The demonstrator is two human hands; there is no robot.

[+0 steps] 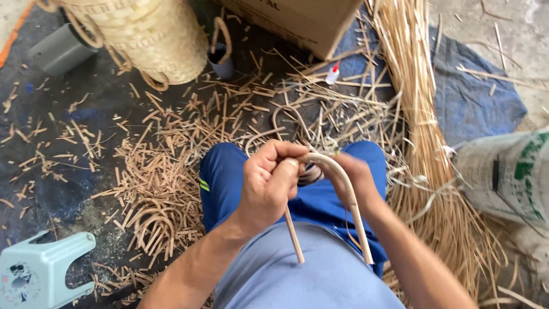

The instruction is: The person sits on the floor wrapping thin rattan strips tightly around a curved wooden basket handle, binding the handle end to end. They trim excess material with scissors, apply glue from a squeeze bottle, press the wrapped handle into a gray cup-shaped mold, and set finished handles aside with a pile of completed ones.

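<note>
L hand (269, 183) & R hand (349, 177) both clenched on bent cane hoop (337, 171), holding curve tight over lap.

Single view, worn on the head, looking steeply down and slightly forward over the lap. Very near the left hand (267, 186) and right hand (351, 180), mid-frame; farther out, the floor (68, 131) with a basket (143, 37) and box (297, 20) along the top edge.
</note>
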